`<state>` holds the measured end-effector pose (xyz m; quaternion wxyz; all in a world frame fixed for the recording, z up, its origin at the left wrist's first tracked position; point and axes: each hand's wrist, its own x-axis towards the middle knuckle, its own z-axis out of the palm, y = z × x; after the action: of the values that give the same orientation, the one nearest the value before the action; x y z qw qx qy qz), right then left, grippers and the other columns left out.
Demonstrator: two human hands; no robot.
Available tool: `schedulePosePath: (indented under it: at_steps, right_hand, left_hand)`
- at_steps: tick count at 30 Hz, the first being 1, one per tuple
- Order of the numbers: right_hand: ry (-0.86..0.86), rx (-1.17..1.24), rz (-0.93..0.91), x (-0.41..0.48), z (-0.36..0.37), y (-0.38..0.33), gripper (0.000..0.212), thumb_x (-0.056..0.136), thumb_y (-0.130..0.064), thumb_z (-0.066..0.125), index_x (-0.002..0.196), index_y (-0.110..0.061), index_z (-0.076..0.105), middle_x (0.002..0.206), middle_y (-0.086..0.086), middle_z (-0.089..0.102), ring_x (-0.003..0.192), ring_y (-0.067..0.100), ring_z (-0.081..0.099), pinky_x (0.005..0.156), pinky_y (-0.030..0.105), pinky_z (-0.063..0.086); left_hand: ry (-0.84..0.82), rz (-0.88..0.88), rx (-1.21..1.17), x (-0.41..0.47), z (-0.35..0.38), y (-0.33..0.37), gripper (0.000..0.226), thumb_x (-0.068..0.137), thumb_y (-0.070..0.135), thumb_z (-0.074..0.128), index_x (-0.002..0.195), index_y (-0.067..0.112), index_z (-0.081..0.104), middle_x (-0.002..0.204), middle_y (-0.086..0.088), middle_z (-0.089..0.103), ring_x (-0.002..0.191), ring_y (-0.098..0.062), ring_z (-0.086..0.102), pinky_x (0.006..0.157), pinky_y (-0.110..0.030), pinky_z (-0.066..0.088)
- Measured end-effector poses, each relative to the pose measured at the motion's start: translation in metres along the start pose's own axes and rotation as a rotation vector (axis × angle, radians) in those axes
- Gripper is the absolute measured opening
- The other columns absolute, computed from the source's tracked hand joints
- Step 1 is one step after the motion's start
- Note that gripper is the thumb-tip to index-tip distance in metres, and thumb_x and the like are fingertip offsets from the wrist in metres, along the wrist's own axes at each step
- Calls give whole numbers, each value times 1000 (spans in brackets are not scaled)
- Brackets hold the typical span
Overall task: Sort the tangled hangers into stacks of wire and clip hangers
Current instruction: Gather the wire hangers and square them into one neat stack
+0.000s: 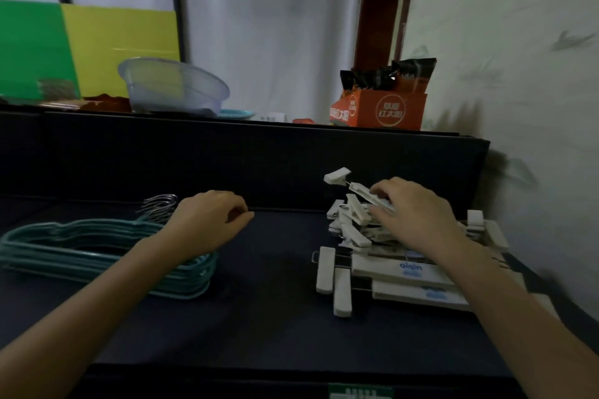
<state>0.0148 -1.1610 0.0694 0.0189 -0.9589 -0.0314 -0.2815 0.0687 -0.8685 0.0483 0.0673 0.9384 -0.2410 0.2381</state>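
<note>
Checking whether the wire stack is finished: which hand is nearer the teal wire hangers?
Left. The left hand hovers over the teal wire hangers' hook end. The right hand is far to their right, on a clip hanger atop the white pile.

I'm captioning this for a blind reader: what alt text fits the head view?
A right hand grips the top of a pile of white clip hangers while the left hand hovers, loosely curled, over stacked teal wire hangers on a dark table. A clear basin and orange box sit behind.
</note>
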Motion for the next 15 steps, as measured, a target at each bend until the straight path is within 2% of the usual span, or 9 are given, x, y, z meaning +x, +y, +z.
schedulePosePath:
  at_steps: [4, 7, 11, 15]
  right_hand:
    - [7, 141, -151, -2, -4, -43, 31, 89, -43, 51, 118, -31, 55, 111, -10, 61, 100, 13, 57, 69, 25, 36]
    - [-21, 248, -276, 0, -2, -84, 31, 90, -42, 51, 118, -31, 55, 110, -9, 61, 99, 13, 57, 74, 27, 44]
    - [-57, 327, -418, 3, 5, -143, 30, 91, -42, 49, 118, -30, 54, 111, -9, 60, 102, 15, 56, 75, 28, 44]
    - [-82, 396, -538, 3, 9, -208, 30, 91, -41, 51, 118, -27, 55, 111, -6, 60, 100, 16, 56, 76, 28, 43]
  left_hand:
    - [62, -58, 124, -32, -18, -17, 29, 93, 45, 39, 101, 27, 60, 95, 11, 58, 82, -10, 53, 57, -23, 35]
    - [101, -127, 164, -64, -37, -36, 28, 92, 44, 41, 101, 26, 61, 101, 13, 59, 92, -12, 57, 60, -23, 37]
    - [109, -220, 217, -111, -62, -66, 28, 92, 43, 42, 104, 25, 61, 100, 8, 62, 91, -11, 56, 60, -22, 37]
    - [98, -319, 258, -158, -85, -101, 29, 92, 46, 41, 105, 27, 59, 99, 11, 60, 89, -8, 55, 55, -19, 34]
